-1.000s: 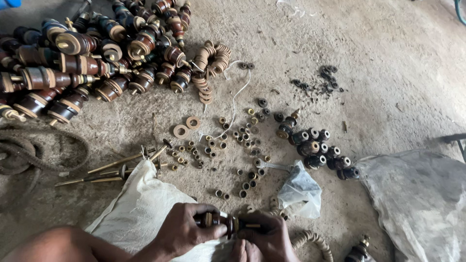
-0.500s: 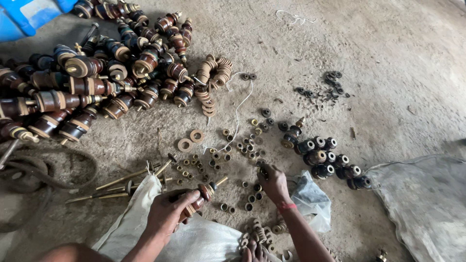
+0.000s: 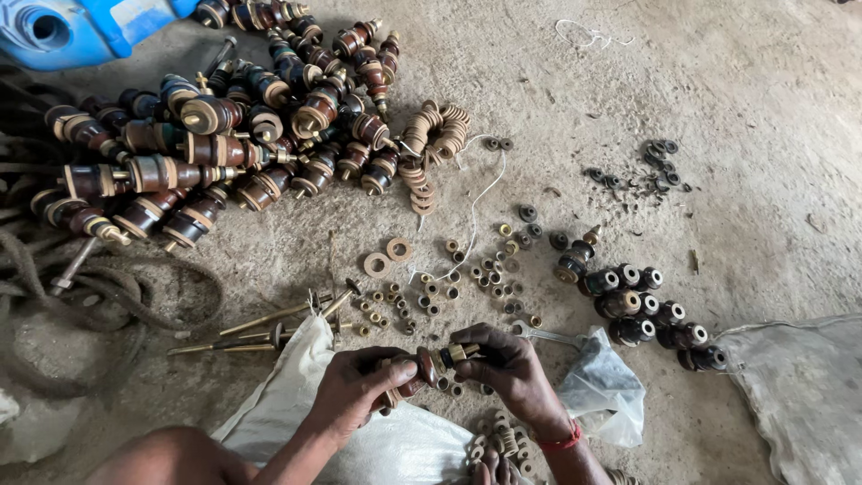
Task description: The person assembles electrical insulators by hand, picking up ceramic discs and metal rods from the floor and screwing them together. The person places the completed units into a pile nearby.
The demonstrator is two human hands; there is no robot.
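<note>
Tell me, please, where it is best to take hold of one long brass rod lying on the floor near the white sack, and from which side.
Grip a brass rod near its bare left half, coming from above with fingertips across the shaft. It lies flat and thin on the concrete floor, and its right end reaches the white sack and small brass nuts, so that end is crowded.

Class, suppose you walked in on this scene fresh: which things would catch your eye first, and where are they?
First, the big heap of brown ceramic insulators with brass ends at upper left on the grey concrete floor. Next, at bottom centre, the left hand and right hand together hold one brown insulator on a brass rod over a white sack. Small brass nuts lie scattered in the middle.
</note>
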